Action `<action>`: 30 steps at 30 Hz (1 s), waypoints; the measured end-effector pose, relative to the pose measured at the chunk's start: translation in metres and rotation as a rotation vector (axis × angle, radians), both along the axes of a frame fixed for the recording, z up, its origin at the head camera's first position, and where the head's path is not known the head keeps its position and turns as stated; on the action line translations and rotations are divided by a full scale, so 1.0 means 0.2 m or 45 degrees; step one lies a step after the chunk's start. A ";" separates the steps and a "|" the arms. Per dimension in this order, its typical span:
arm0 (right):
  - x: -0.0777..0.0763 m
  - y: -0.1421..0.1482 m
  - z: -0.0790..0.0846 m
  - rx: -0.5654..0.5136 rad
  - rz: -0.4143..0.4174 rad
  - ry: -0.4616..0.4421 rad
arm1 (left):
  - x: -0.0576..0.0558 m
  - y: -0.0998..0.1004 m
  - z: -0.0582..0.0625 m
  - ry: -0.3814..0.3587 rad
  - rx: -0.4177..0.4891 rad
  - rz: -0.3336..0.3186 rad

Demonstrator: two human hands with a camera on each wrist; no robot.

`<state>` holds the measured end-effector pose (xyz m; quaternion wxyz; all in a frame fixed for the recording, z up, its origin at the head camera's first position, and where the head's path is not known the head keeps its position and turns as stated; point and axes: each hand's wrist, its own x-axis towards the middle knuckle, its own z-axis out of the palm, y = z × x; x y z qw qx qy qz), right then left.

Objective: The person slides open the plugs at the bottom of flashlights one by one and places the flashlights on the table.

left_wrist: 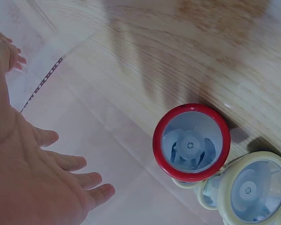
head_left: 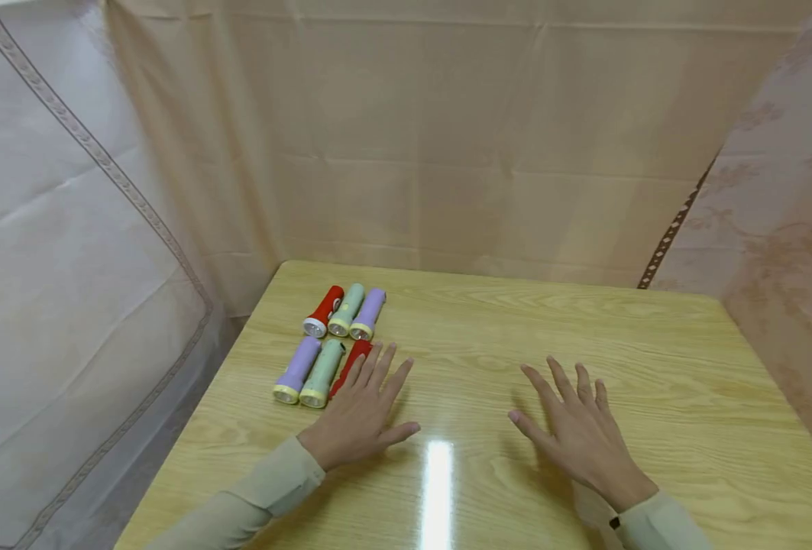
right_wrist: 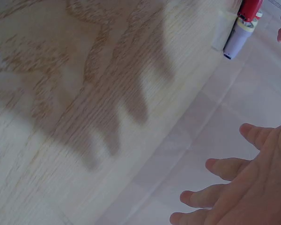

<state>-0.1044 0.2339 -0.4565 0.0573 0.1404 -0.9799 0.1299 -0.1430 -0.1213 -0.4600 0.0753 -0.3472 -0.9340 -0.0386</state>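
Two rows of three flashlights lie on the left of the table. The front row holds a purple flashlight (head_left: 298,370), a mint green flashlight (head_left: 323,374) and a red flashlight (head_left: 355,357), the last partly hidden behind my left hand (head_left: 357,412). That hand is spread flat in the air, nearest the red one, whose red-rimmed lens (left_wrist: 191,143) shows in the left wrist view. Behind are a red flashlight with a white rim (head_left: 325,311), a mint green one (head_left: 347,310) and a purple one (head_left: 368,314). My right hand (head_left: 577,431) hovers palm down over the table's right half, fingers spread, holding nothing.
The wood-grain table (head_left: 474,344) carries a bright light reflection near its front. A beige cloth (head_left: 447,153) hangs behind its back edge. Pale cloth (head_left: 55,267) hangs on the left, and flowered cloth (head_left: 790,229) on the right.
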 end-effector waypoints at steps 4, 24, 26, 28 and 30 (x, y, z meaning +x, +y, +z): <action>0.00 -0.01 0.00 -0.003 -0.003 -0.004 | 0.00 0.00 0.00 -0.006 -0.010 0.009; 0.00 -0.08 0.01 -0.376 -0.098 -0.151 | -0.02 -0.05 -0.02 0.173 0.189 0.041; 0.00 -0.09 0.00 -0.440 -0.104 -0.206 | -0.03 -0.06 -0.03 0.197 0.204 0.043; -0.01 -0.10 -0.01 -0.521 -0.107 -0.274 | -0.03 -0.08 -0.02 0.202 0.221 0.048; -0.01 -0.11 -0.02 -0.595 -0.113 -0.331 | -0.03 -0.10 -0.02 0.194 0.235 0.060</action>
